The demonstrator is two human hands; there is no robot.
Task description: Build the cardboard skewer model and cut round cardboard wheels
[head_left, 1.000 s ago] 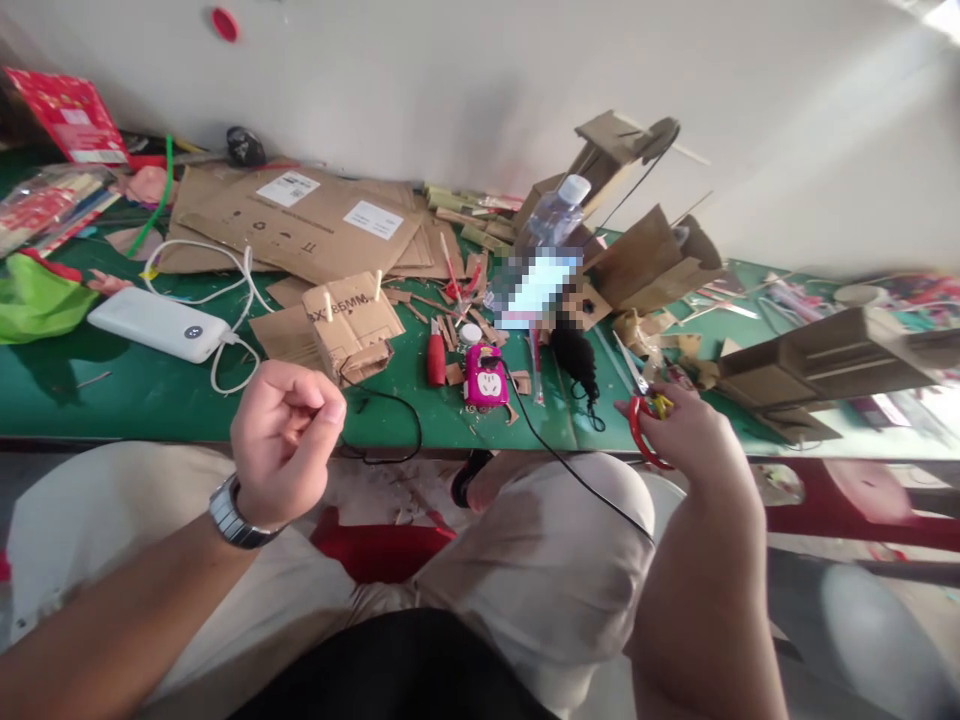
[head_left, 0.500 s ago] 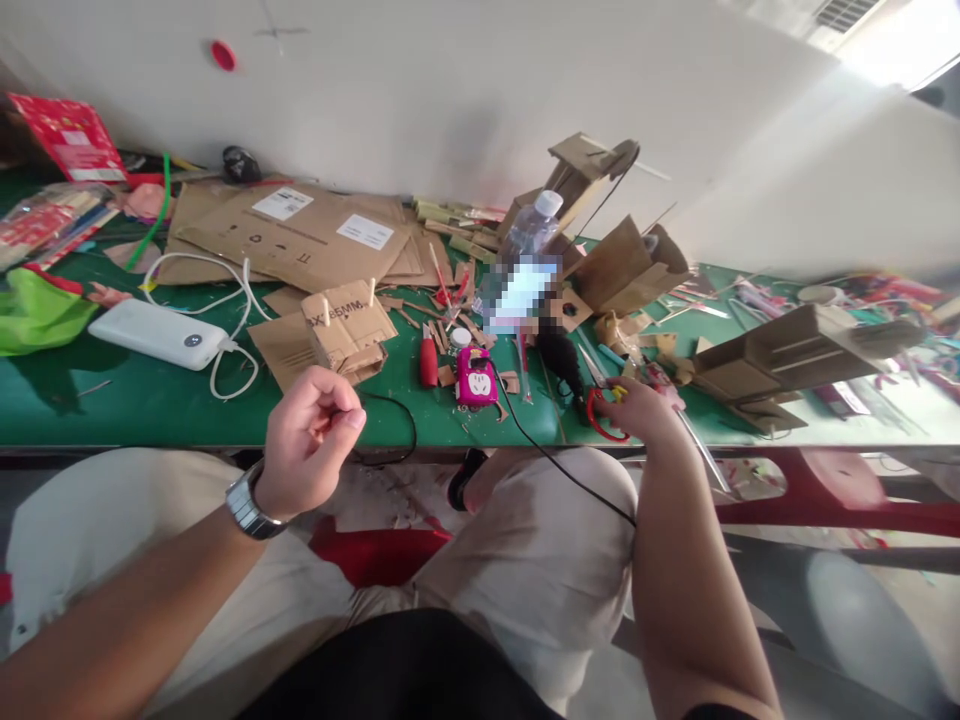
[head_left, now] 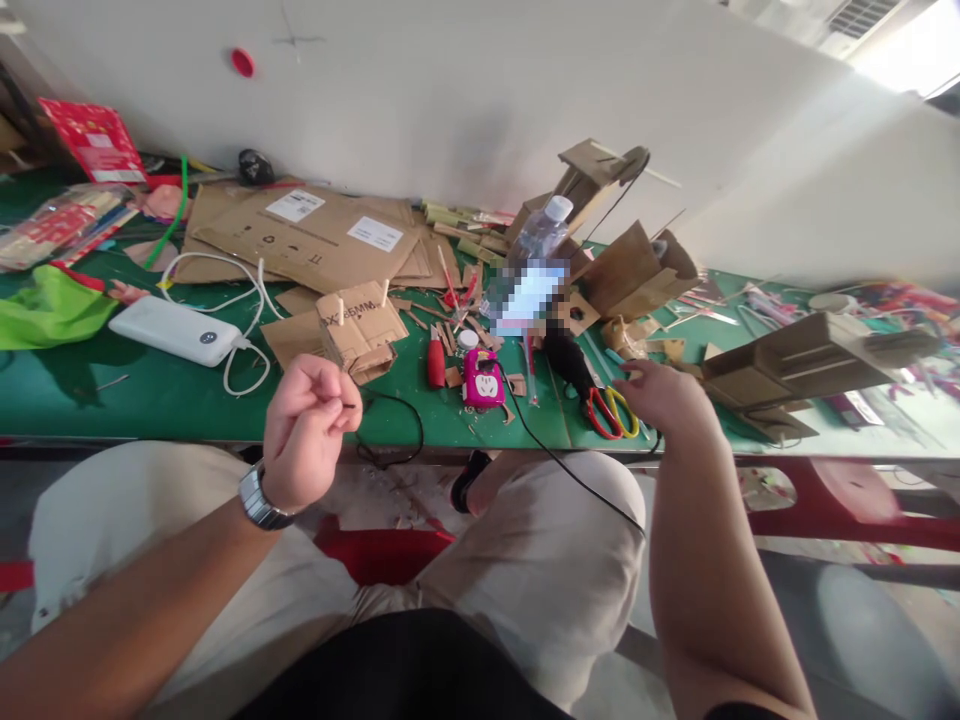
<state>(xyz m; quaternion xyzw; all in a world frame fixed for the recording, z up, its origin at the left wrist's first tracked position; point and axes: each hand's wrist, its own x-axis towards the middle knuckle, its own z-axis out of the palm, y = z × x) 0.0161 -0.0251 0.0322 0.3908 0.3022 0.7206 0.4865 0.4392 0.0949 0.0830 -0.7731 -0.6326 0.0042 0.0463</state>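
At the near table edge, the left hand (head_left: pixel 313 425) pinches a thin dark piece (head_left: pixel 347 406) between closed fingertips. The right hand (head_left: pixel 664 395) hovers just beside the scissors (head_left: pixel 613 412), which lie on the green table (head_left: pixel 172 400); whether its fingers meet is unclear. Left of the scissors are a black bundle (head_left: pixel 568 358), a pink socket block (head_left: pixel 484 380) and a red-handled tool (head_left: pixel 436 362). Beyond, a pixelated bright screen (head_left: pixel 531 298) partly hides an upright clear bottle (head_left: pixel 543 232), capped white, contents unclear. Far left, a clear bag (head_left: pixel 56 225) holds sticks; flattened cardboard (head_left: pixel 300 240) lies beside it.
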